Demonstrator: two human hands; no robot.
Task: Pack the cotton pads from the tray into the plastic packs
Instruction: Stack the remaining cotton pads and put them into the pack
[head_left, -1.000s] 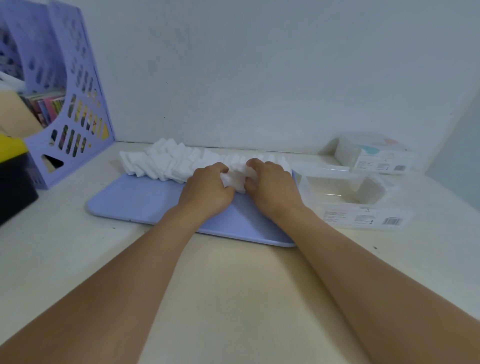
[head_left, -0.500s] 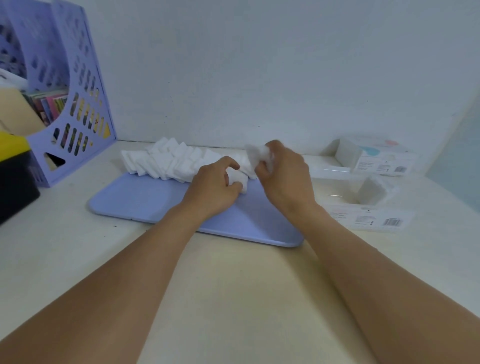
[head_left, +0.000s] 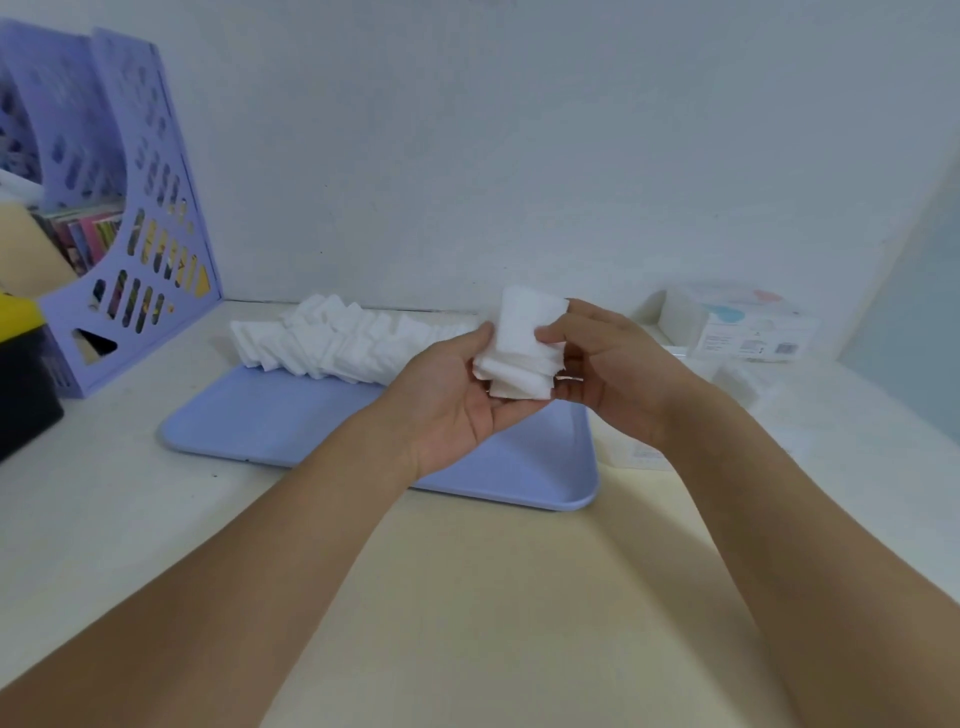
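A small stack of white cotton pads (head_left: 519, 348) is held in the air above the blue tray (head_left: 291, 421), between both hands. My left hand (head_left: 457, 395) cradles the stack from below and the left, palm up. My right hand (head_left: 608, 364) pinches it from the right. A long row of white cotton pads (head_left: 332, 338) lies along the tray's far edge. An open clear plastic pack (head_left: 748, 384) sits right of the tray, mostly hidden behind my right arm. A second, filled pack (head_left: 737, 327) lies behind it near the wall.
A purple file rack (head_left: 130, 218) with books stands at the far left by the wall. A black and yellow box (head_left: 21, 374) sits at the left edge. The white wall runs close behind the tray.
Both hands have lifted off the tray with a bunch of pads. The pads now sit as a stack held between the two hands above the tray's right part.
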